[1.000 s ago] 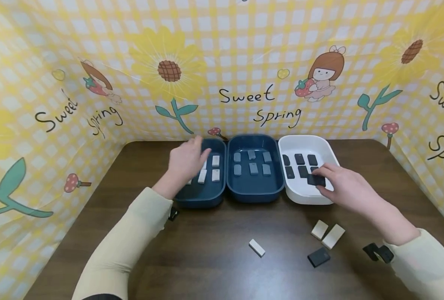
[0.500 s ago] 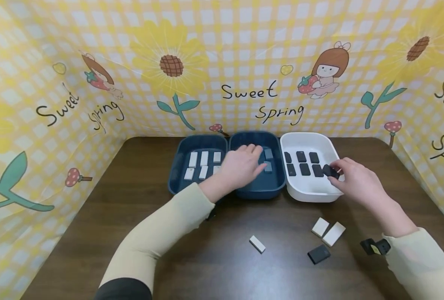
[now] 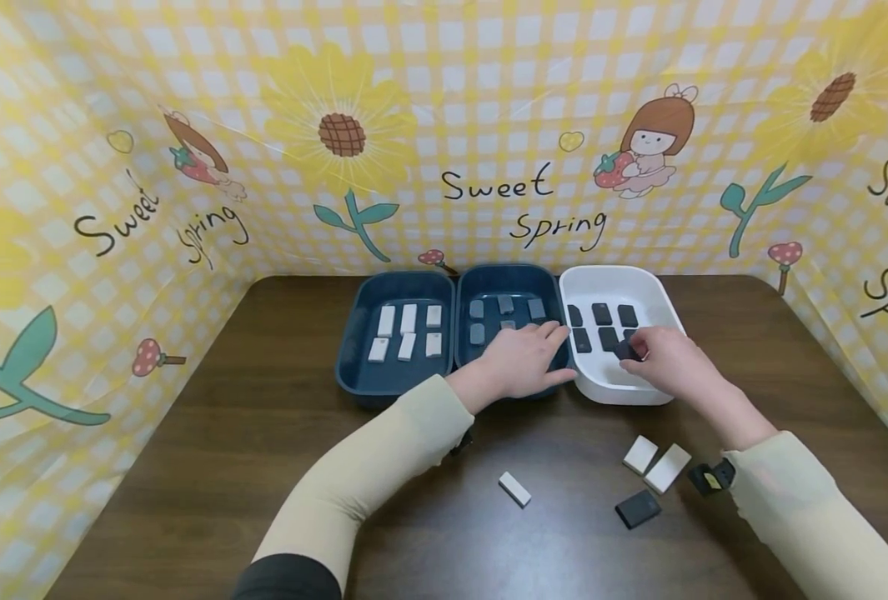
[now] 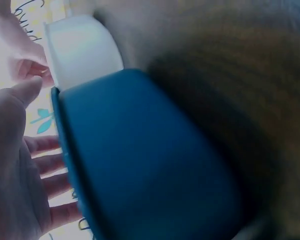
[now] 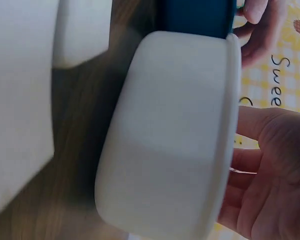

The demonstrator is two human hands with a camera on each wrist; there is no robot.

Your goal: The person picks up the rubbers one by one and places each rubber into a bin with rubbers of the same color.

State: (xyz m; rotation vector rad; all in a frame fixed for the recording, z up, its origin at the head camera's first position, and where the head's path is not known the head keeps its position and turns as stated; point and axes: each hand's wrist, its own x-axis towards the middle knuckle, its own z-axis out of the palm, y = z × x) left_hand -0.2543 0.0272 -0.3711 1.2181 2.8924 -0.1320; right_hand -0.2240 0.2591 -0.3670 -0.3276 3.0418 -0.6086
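Observation:
My right hand (image 3: 672, 354) pinches a small black block (image 3: 627, 351) low over the white tray (image 3: 604, 379), close by the front row of black blocks (image 3: 582, 340). In the right wrist view, that tray's wall hides the fingertips and the block. My left hand (image 3: 522, 360) hovers with extended fingers over the front right of the middle dark blue tray (image 3: 464, 292), fingertips near the rim shared with the white tray. It covers some of the grey-blue blocks (image 3: 477, 334) lying there. The left wrist view shows its fingers (image 4: 55, 185) spread and holding nothing.
Left of the middle tray stands another dark blue tray (image 3: 349, 367) with rows of white blocks (image 3: 406, 347). On the brown table (image 3: 413, 542) lie a small white block (image 3: 514, 489), two larger white blocks (image 3: 640, 455) and a black block (image 3: 637, 509). Patterned cloth (image 3: 444, 100) walls the back and sides.
My left hand has moved right, from the left tray across to the front right of the middle one. My right hand has shifted slightly right, then back left over the white tray with the black block.

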